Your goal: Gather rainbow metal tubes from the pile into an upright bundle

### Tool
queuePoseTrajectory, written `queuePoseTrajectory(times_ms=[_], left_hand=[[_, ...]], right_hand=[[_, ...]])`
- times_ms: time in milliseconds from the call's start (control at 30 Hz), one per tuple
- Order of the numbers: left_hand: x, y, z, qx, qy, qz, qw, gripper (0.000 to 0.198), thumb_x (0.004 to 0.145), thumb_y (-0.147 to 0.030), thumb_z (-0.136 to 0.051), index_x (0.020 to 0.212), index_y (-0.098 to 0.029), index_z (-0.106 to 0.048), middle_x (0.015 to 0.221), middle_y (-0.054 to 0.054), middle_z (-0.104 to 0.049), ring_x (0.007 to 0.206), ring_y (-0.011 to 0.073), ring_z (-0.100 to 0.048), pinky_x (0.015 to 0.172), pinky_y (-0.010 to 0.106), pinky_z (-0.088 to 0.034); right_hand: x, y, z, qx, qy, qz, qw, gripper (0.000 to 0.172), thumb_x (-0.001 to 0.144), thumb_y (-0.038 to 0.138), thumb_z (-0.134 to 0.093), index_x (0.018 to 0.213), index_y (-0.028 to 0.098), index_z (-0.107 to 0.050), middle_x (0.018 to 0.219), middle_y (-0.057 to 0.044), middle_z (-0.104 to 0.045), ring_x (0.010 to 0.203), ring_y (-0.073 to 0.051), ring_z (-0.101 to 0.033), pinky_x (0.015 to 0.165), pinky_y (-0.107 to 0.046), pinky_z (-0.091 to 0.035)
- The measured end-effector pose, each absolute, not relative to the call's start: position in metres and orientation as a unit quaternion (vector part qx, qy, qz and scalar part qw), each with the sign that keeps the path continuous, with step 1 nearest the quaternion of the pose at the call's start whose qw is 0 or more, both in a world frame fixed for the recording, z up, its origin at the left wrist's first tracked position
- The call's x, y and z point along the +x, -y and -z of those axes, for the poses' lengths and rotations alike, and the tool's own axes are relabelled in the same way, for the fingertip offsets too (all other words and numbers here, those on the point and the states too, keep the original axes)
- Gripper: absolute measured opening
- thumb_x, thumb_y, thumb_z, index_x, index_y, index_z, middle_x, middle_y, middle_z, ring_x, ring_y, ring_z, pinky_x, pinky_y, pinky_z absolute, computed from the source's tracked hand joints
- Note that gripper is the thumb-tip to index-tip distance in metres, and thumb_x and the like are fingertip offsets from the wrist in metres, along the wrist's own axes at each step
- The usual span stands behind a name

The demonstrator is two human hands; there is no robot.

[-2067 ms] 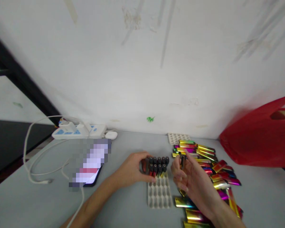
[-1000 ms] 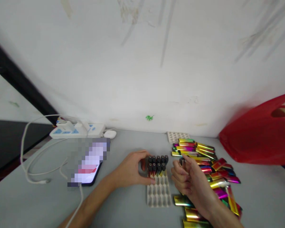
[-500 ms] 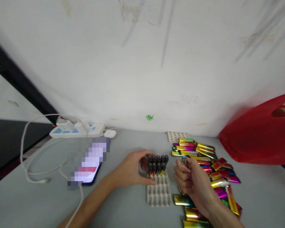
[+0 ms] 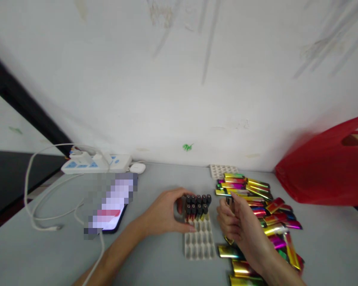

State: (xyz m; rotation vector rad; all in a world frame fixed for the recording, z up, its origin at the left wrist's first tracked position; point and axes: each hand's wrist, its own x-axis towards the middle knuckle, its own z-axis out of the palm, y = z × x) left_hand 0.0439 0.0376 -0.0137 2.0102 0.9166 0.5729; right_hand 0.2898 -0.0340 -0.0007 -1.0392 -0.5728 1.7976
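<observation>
A pale moulded tray with rows of pockets lies before me. Its far rows hold several upright vape pens, black ends up, each with a small hole on top. My left hand curls around the tray's left side, thumb on its edge and fingers by the standing pens. Just right of the tray, my right hand is closed on one vape pen; its dark end pokes out at the top and a gold end below. The fingers hide most of it.
Shiny multicoloured vape pens lie scattered on the right. A second tray sits by the wall, and a red bag at far right. On the left are a phone, a power strip and looping white cables.
The pen in my right hand has tilted slightly and its dark end has shifted a little to the left. My left hand and the tray keep their place.
</observation>
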Motion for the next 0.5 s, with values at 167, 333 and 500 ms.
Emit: queuePoseTrajectory(times_ms=[167,333,500], left_hand=[[0.044,-0.037,0.013,0.802,-0.364,-0.23,0.415,0.073,0.063,-0.048,-0.105,0.124,-0.02,-0.077,0.103,0.003,-0.077,0.086,0.0222,-0.069,0.076,0.029,-0.052],[0.044,-0.037,0.013,0.797,-0.364,-0.228,0.425,0.072,0.063,-0.045,-0.106,0.124,-0.02,-0.077,0.101,0.002,-0.077,0.085,0.0218,-0.068,0.076,0.029,-0.051],[0.044,-0.037,0.013,0.796,-0.365,-0.225,0.427,0.072,0.063,-0.045,-0.106,0.124,-0.019,-0.077,0.104,0.003,-0.078,0.088,0.0234,-0.069,0.077,0.029,-0.051]], right_hand=[[0.286,0.037,0.0,-0.445,0.234,-0.702,0.505,0.063,0.082,0.084,-0.077,0.082,0.023,-0.061,0.06,0.01,-0.029,0.053,-0.011,-0.015,0.047,-0.024,-0.02],[0.28,0.035,-0.001,-0.454,0.319,-0.583,0.594,0.052,0.091,0.076,-0.076,0.089,0.024,-0.071,0.079,-0.001,-0.057,0.072,-0.02,-0.048,0.07,-0.032,-0.046],[0.279,0.035,-0.002,-0.446,0.339,-0.539,0.628,0.037,0.098,0.063,-0.076,0.09,0.028,-0.071,0.087,-0.002,-0.061,0.081,-0.022,-0.051,0.079,-0.034,-0.047]])
